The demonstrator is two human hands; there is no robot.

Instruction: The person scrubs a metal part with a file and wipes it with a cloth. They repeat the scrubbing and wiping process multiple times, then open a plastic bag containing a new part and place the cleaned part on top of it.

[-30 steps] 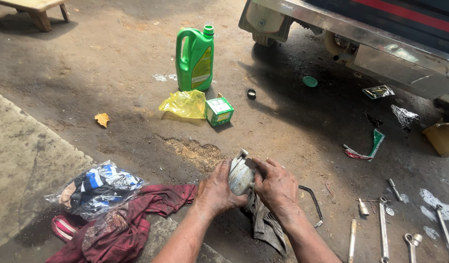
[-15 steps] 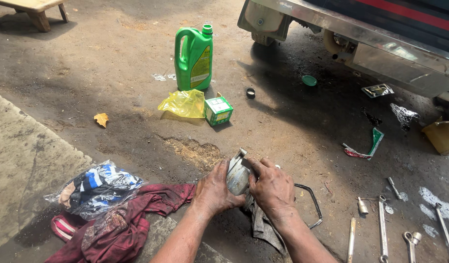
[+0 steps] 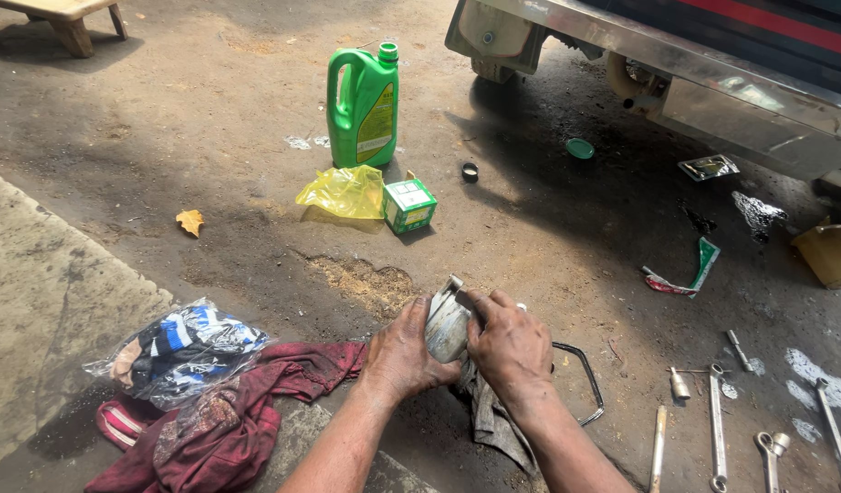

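your left hand (image 3: 404, 351) and your right hand (image 3: 511, 345) both close around a grey metal part (image 3: 448, 324), holding it between them low in the middle of the view, just above the oily ground (image 3: 548, 228). the left palm cups it from the side and below, the fingers of the right hand wrap over its top edge. a dirty grey rag (image 3: 489, 415) hangs under the right hand, touching the part. a thin black ring (image 3: 585, 379) lies on the ground just beside your right wrist. to the left lie a dark red cloth (image 3: 247, 411) and a clear plastic bag with clothes (image 3: 178, 347). further away stand a green jug (image 3: 365, 108), a yellow plastic bag (image 3: 343, 192) and a small green and white box (image 3: 409, 204), close together. several wrenches (image 3: 717, 420) lie at the right, near the bottom edge. the metal bumper of a vehicle (image 3: 712, 82) is at the top right.
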